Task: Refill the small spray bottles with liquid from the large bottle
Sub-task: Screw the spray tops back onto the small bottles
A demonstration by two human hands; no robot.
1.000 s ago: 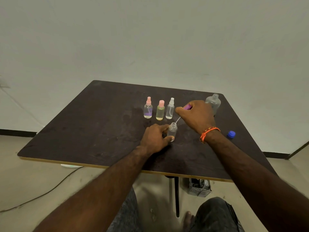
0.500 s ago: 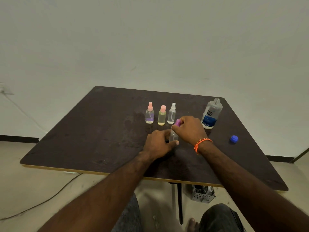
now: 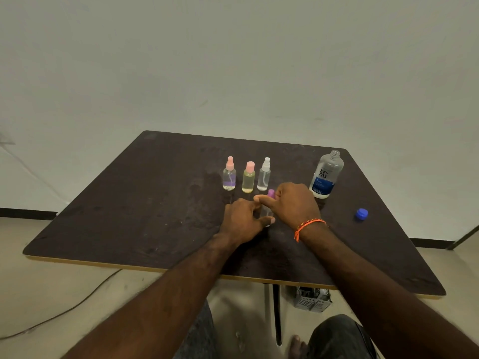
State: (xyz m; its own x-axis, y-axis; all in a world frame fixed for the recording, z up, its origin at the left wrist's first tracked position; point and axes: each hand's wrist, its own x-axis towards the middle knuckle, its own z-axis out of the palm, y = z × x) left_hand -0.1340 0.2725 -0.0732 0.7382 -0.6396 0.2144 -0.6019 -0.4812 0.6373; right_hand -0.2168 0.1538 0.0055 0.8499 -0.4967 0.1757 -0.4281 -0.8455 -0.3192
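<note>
On the dark table (image 3: pixel 129 216): everything for the task stands toward the far right half.
Clear bottle: a small clear spray bottle (image 3: pixel 267 211) stands upright between the two hands, near the table's middle, mostly hidden by them.
Left hand: the left hand (image 3: pixel 243 221) curls round the clear bottle's lower body, thumb on its near side.
Right hand: the right hand (image 3: pixel 293 203) pinches the purple spray cap (image 3: pixel 271 193) sitting on top of that bottle; an orange wristband (image 3: pixel 307 226) circles the wrist.
Far row: three small spray bottles stand upright side by side just beyond the hands: a pink-capped one with purple tint (image 3: pixel 229 174), a pink-capped yellow one (image 3: pixel 248 178), a white-capped clear one (image 3: pixel 264 174).
Large bottle: the large bottle (image 3: pixel 326 174) stands upright and uncapped at far right, near the right hand.
Blue cap: a blue cap (image 3: pixel 361 213) lies alone on the table, right of the hands.
</note>
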